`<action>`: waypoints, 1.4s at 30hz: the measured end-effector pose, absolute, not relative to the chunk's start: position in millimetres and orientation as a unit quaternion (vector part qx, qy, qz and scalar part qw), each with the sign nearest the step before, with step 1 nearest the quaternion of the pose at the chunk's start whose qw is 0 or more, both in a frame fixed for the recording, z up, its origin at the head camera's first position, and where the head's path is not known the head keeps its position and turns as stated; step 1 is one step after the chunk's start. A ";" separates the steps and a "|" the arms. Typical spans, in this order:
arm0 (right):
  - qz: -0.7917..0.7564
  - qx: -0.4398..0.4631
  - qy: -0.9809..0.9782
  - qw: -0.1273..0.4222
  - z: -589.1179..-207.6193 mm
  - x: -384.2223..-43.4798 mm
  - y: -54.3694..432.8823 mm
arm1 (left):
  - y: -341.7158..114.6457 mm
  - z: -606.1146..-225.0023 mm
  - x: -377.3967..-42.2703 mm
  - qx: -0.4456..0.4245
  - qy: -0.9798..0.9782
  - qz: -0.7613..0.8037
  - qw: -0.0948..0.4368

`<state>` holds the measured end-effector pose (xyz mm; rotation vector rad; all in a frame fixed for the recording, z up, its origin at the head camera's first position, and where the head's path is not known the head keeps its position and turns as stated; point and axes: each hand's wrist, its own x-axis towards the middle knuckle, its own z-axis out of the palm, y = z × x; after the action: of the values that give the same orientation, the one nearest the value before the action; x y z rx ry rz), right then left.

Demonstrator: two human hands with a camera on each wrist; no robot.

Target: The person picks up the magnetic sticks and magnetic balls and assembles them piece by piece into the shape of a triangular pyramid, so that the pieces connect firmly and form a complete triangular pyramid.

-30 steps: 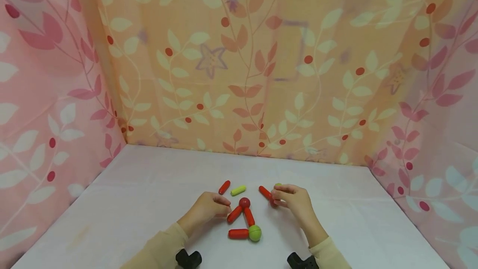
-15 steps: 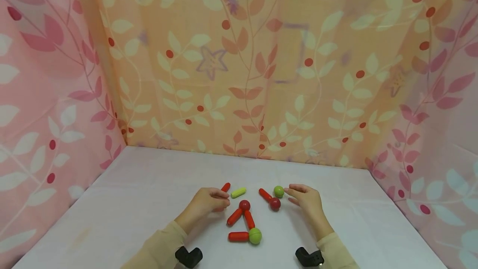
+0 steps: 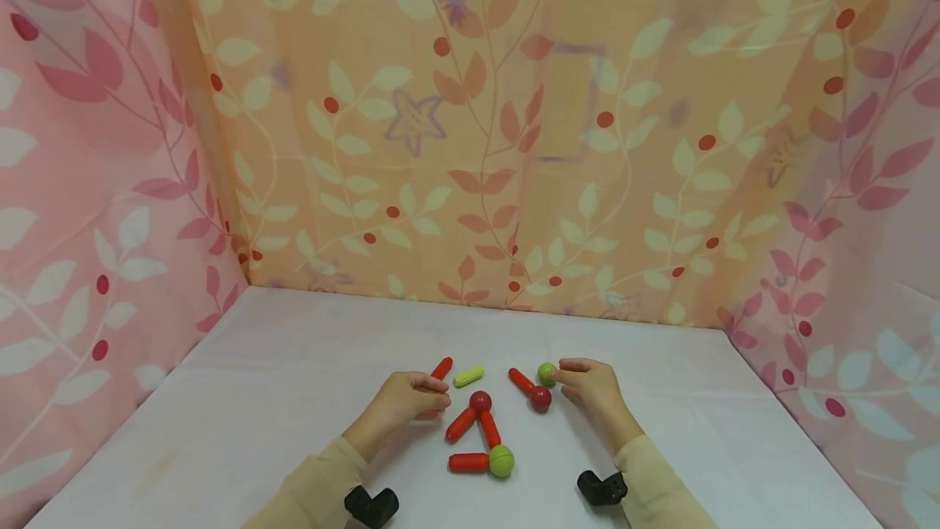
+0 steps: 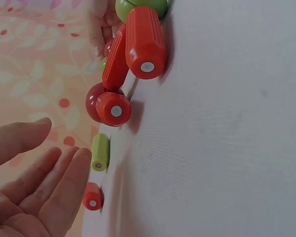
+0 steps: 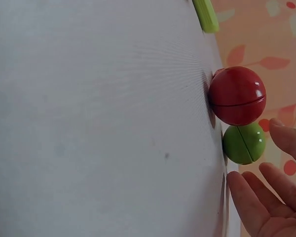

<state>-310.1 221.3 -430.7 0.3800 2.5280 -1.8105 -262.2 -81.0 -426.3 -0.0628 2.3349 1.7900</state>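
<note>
My left hand [image 3: 406,400] hovers left of the built shape, its fingers loosely spread and holding nothing in the left wrist view. Close behind its fingertips lies a loose red rod [image 3: 442,367], partly covered. The shape has a red ball [image 3: 481,402] with two red rods [image 3: 461,424] leaning from it, and a green ball [image 3: 502,460] with another red rod [image 3: 468,462] pointing left. My right hand [image 3: 593,388] is beside a second green ball [image 5: 244,143], fingers apart around its near side without a grip. Touching that ball's front is another red ball [image 5: 238,96] with a red rod [image 3: 520,381].
A light green rod [image 3: 468,376] lies behind the shape, between the two hands. White cloth covers the table [image 3: 294,349]. Patterned fabric walls [image 3: 470,145] stand at the back and both sides. A black wrist device [image 3: 371,507] shows below each hand.
My right hand has drawn back rightward off the red and green balls, uncovering them, then edged slightly left toward the green ball. The left hand has shifted slightly left.
</note>
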 end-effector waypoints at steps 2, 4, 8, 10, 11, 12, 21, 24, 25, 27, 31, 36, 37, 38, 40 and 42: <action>-0.579 0.115 0.808 0.003 -430.9 -311.4 219.7 | -81.5 -425.9 -261.3 -0.021 0.789 0.606 0.101; -0.579 0.110 0.808 -0.001 -431.5 -312.9 218.4 | -81.8 -425.7 -260.4 -0.020 0.785 0.611 0.101; -0.574 0.103 0.812 -0.012 -432.5 -315.8 216.0 | -82.4 -426.3 -259.1 -0.016 0.774 0.626 0.095; -0.568 0.102 0.817 -0.017 -433.6 -317.1 215.6 | -82.4 -426.8 -258.8 -0.016 0.771 0.630 0.091; -0.566 0.103 0.818 -0.019 -434.3 -317.8 215.4 | -82.3 -427.0 -258.5 -0.017 0.771 0.630 0.092; -0.564 0.104 0.819 -0.019 -435.0 -318.3 215.4 | -82.2 -427.1 -258.3 -0.019 0.772 0.629 0.093; -0.524 0.100 0.845 -0.022 -423.9 -314.0 213.6 | -82.5 -425.4 -257.9 -0.022 0.780 0.620 0.087; -0.533 0.093 0.841 -0.011 -418.8 -309.1 209.8 | -82.6 -424.6 -257.4 -0.014 0.778 0.622 0.087; -0.536 0.089 0.839 -0.008 -418.1 -307.0 207.8 | -82.4 -424.8 -257.3 -0.011 0.777 0.623 0.088; -0.551 0.078 0.831 0.000 -416.8 -302.4 202.5 | -81.9 -425.0 -256.9 -0.006 0.775 0.626 0.090; -0.557 0.060 0.828 0.005 -414.3 -291.8 188.0 | -80.4 -424.9 -254.0 -0.004 0.771 0.630 0.089; -0.558 0.036 0.829 0.018 -406.7 -280.7 170.1 | -75.2 -419.2 -252.5 0.002 0.762 0.641 0.094; -0.559 0.031 0.829 0.023 -405.3 -278.9 166.8 | -73.8 -418.0 -252.8 0.004 0.759 0.644 0.097; -0.559 0.027 0.828 0.028 -404.1 -277.1 163.6 | -72.6 -417.0 -253.1 0.008 0.756 0.647 0.098; -0.564 0.015 0.825 0.040 -402.7 -273.5 157.6 | -70.7 -416.3 -253.5 0.014 0.752 0.652 0.098; -0.572 -0.003 0.818 0.053 -403.4 -270.8 152.2 | -69.4 -416.4 -252.6 0.012 0.749 0.654 0.101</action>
<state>-270.8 152.2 -403.4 -0.0098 2.4877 -1.7394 -252.6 -69.4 -416.4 0.0365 2.2142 1.9325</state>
